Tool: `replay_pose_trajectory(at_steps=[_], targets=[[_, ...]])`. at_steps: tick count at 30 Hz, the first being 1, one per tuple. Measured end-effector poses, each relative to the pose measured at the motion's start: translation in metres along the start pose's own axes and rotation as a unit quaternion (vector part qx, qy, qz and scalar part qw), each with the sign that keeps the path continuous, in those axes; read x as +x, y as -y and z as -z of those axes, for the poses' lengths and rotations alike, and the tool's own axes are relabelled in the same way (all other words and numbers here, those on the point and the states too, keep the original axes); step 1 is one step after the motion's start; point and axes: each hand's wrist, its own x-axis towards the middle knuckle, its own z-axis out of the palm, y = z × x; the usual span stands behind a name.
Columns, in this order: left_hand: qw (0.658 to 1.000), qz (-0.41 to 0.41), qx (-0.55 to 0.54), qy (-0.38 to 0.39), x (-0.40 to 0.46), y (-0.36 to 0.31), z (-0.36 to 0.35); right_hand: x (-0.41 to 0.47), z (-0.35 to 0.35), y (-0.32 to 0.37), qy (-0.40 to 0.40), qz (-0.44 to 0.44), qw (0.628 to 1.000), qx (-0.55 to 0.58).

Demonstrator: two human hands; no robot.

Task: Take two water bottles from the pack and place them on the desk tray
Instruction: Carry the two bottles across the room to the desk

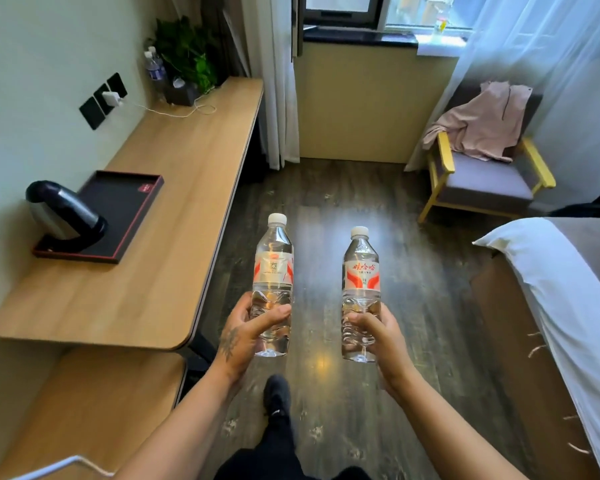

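I hold two clear water bottles upright over the dark wood floor, each with a white cap and a red and white label. My left hand [248, 329] grips the lower part of the left bottle [273, 268]. Around the base of the right bottle [361, 275] my right hand [378, 336] is closed. The black desk tray [129, 206] with a red rim lies on the wooden desk [174, 216] to the left, apart from both bottles. A black and silver kettle [65, 213] stands on the tray's near end. The pack is not in view.
Two more bottles [155, 69], a plant [187, 53] and a charger cable [174, 112] sit at the desk's far end. An armchair [485, 174] with a pink garment stands at the back right. The bed [575, 292] fills the right side. A lower shelf [94, 410] lies below the desk.
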Motion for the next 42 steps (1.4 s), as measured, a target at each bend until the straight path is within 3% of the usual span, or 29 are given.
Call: replay_pose_trajectory(at_steps=[12,27,42], targets=[[0.999,0.029,0.004,0.035,0.225,-0.09,0.004,0.191,-0.059,0.086,-0.032,0.007,0.999,0.012],[0.999,0.037,-0.008,0.007,0.429,-0.159,-0.055,0.42,-0.052,0.166,-0.006,-0.005,1.0,-0.001],[0.999,0.03,-0.031,-0.017,0.591,-0.22,-0.085,0.587,-0.065,0.237,0.011,-0.037,0.999,-0.008]])
